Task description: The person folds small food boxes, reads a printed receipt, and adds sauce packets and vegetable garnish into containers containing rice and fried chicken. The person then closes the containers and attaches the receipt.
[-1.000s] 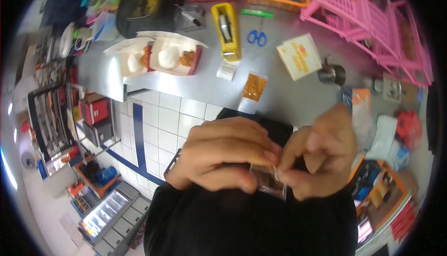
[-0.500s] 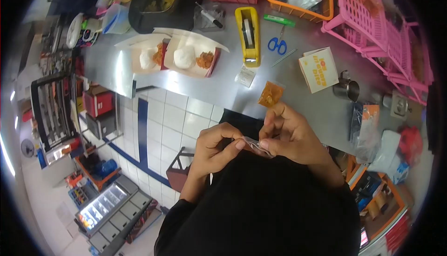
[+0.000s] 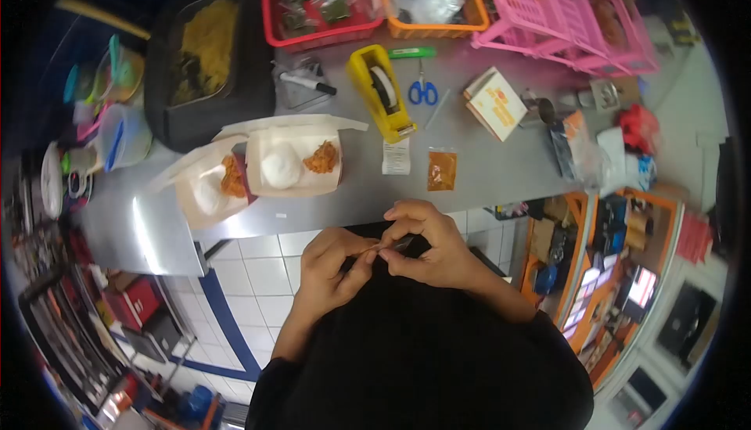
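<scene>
Close to my body, just off the table's front edge, my left hand [image 3: 332, 266] and my right hand [image 3: 430, 248] meet fingertip to fingertip. Both pinch a small clear plastic bag [image 3: 377, 248], mostly hidden by the fingers. Beyond my right hand a flat sachet of orange sauce [image 3: 442, 170] lies on the steel table [image 3: 360, 187]. A printed paper slip [image 3: 396, 158] is beside it, under the front of a yellow tape dispenser [image 3: 381, 93]. To the left stand two open paper boxes, each with a white rice mound [image 3: 282, 165] and a fried orange piece [image 3: 321, 158].
Blue scissors [image 3: 423, 93], a green marker [image 3: 411, 53] and a printed carton [image 3: 497, 104] lie farther back. Red [image 3: 313, 39] and orange [image 3: 438, 31] baskets and a pink rack [image 3: 540, 15] line the rear. A black food tub [image 3: 176, 109] stands at back left.
The view has turned, shifting the table and its contents. My hands are closer together, and less of the plastic bag shows. The sauce sachet now appears apart from my right fingers.
</scene>
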Demonstrator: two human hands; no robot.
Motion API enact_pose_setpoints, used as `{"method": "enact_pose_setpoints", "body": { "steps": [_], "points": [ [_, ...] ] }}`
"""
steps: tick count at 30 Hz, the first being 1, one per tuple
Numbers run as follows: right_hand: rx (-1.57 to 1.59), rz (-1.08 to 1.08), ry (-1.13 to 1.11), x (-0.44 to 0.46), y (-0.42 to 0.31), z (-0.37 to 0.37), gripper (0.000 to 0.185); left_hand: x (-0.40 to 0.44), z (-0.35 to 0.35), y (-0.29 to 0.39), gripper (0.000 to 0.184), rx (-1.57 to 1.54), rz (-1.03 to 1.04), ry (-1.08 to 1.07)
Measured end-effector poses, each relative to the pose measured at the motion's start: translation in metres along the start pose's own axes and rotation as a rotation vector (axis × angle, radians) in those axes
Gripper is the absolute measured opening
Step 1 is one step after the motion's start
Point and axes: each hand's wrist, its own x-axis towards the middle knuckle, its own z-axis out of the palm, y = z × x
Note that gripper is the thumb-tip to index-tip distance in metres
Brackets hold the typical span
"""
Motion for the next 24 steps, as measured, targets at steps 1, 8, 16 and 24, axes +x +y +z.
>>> {"method": "enact_pose_setpoints", "body": {
  "steps": [1,8,16,24],
  "points": [
    [-0.033,-0.018,0.036,-0.002,0.000,0.006,0.056,0.000,-0.005,-0.005,0.009,0.005,0.033,0.021],
    [0.166,0.277,0.163,-0.022,0.006,0.020,0.054,0.015,-0.023,-0.024,0.013,0.064,0.177,0.009],
    [-0.356,-0.073,0.222,-0.004,0.034,0.009,0.046,0.018,-0.017,-0.046,0.011,0.245,0.137,0.031],
    [-1.019,0.296,0.292,-0.024,0.187,-0.071,0.053,0.055,-0.092,-0.110,0.021,0.514,-0.168,0.437]
  ]
}}
